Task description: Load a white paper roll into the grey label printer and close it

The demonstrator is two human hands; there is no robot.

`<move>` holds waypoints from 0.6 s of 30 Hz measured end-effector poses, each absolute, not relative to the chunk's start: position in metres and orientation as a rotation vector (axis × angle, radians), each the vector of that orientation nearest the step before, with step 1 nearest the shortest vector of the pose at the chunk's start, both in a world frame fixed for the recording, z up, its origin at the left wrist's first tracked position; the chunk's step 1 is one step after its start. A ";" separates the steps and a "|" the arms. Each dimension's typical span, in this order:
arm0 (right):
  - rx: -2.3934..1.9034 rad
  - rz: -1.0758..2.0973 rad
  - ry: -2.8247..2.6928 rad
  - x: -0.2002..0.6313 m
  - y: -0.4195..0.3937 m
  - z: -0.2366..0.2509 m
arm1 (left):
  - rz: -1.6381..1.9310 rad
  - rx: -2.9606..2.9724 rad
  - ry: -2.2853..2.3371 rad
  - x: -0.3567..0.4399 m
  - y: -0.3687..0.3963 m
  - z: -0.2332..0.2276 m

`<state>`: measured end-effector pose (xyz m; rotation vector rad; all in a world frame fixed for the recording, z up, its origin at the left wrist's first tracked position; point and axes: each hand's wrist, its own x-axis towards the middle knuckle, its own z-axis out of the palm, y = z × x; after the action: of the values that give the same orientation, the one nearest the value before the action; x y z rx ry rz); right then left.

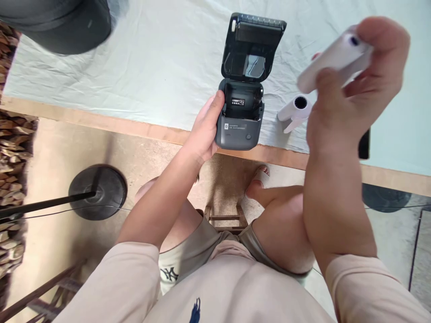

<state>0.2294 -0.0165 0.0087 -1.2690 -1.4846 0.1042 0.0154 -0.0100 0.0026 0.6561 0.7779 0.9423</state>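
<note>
A dark grey label printer [237, 134] with its lid [249, 49] flipped up is held by its left side in my left hand [207, 125], near the table's front edge. Its paper bay shows a small printed sticker and no roll. My right hand [363, 85] is raised over the table, fingers closed round a white paper roll [336, 58] with a dark core hole; the roll is slightly blurred. Below it, a second white paper roll [291, 110] lies on the cloth with a loose end of paper sticking out.
A pale cloth [144, 67] covers the table, whose wooden edge [161, 134] faces me. A large black object [63, 27] sits at the back left. A black phone-like item [364, 146] lies partly behind my right forearm. Stacked firewood [13, 179] and a round black stand base [97, 193] are at left.
</note>
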 end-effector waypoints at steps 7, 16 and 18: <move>-1.449 0.091 -1.896 0.153 -0.040 0.035 | 0.952 0.749 0.846 0.018 -0.013 0.007; -1.688 0.135 -1.949 0.160 -0.034 0.040 | 0.967 0.695 0.776 0.019 -0.012 0.006; -1.746 0.179 -1.972 0.162 -0.032 0.041 | 0.964 0.685 0.782 0.019 -0.012 0.005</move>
<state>0.1617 -0.0316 0.0408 -1.7458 -1.9720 0.1788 0.0188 -0.0123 0.0054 0.6848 0.7822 0.9636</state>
